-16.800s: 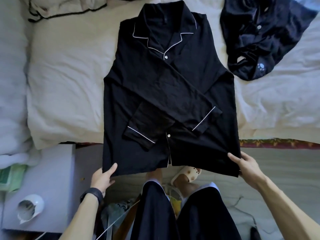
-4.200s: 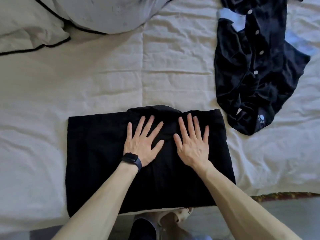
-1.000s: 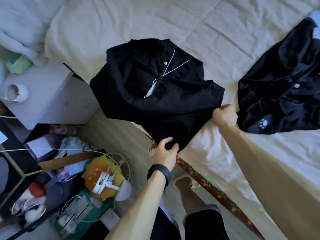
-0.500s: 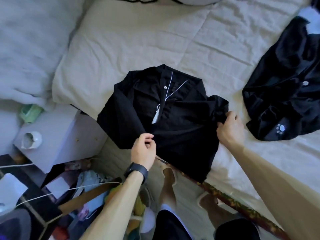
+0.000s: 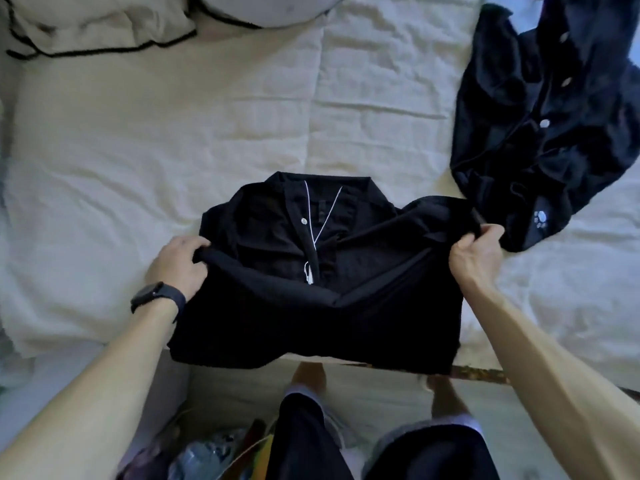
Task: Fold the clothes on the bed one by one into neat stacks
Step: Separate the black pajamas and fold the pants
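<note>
Bringing the shirt (image 5: 346, 306) from the bed's (image 5: 173, 133) left corner to its near edge, left grip (image 5: 180, 261) and right grip (image 5: 476, 252) are pinching its sides; second shirt (image 5: 540, 133) is waiting unfolded.

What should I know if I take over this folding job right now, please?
Left hand grips the left edge of the black white-piped pyjama shirt; right hand grips its right corner.
The shirt sits collar up at the near edge of the cream quilted bed; a crumpled dark buttoned garment with a paw print lies to its right.
Done: shirt folded small, though rumpled.
Left: set it down flat, smooth it, then fold the crumpled garment.
</note>
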`<action>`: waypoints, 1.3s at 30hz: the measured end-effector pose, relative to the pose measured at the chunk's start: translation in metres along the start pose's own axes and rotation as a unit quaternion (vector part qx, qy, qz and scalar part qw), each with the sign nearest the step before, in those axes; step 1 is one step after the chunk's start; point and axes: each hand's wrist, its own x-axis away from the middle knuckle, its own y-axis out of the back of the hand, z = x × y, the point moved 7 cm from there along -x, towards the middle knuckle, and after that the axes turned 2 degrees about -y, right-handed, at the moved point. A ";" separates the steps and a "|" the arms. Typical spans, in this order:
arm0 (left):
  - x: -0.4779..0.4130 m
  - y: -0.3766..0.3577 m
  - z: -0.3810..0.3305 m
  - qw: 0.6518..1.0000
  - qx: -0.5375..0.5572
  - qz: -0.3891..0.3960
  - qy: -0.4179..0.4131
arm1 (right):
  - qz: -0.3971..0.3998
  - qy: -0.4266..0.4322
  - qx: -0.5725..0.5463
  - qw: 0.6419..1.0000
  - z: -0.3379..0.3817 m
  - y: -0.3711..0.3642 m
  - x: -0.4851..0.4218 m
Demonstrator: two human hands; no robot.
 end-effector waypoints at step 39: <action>-0.129 0.029 0.007 0.951 0.209 -0.155 0.164 | -0.065 -0.022 -0.030 0.997 0.051 -0.030 -0.052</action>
